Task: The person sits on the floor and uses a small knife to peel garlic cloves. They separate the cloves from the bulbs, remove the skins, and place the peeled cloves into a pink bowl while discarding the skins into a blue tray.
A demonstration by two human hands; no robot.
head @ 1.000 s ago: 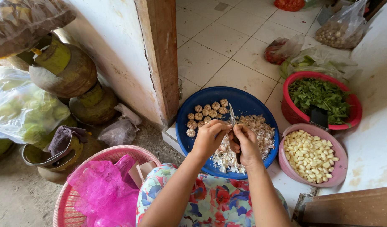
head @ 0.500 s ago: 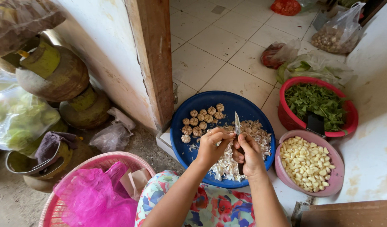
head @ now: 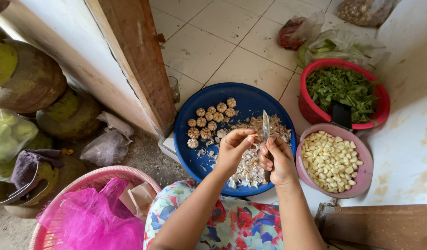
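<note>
The blue basin [head: 195, 99] sits on the tiled floor [head: 222, 37] and serves as the landmark here. Over its near half, the right hand [head: 279, 159] is clenched around the handle of a small knife [head: 266, 127], blade pointing up and away from the body. The left hand [head: 232, 147] pinches a garlic clove [head: 253, 137] between thumb and fingertips, touching the blade's side. Below both hands, inside the basin, lies a heap of papery garlic skins [head: 248, 173]; in the basin's far-left part sits a cluster of about 12 whole garlic bulbs [head: 208, 119].

Edges are tight. The basin's left rim lies just beside the wooden door post [head: 139, 60]; its right rim touches the pink bowl of peeled cloves [head: 331, 159]. Beyond that bowl stands a red bowl of green leaves [head: 343, 88], the 2 rims touching. The basin's near rim meets the flowered garment [head: 241, 224] over the lap. Open floor remains only beyond the basin's far rim. To the basin's near left stands a pink basket [head: 60, 231] with a magenta bag inside.

Against the picture 0.5 s ago, the hands have stayed over the same spot, the knife blade has stayed upright, and the bulbs and bowls have not shifted; only the view has swung slightly.
</note>
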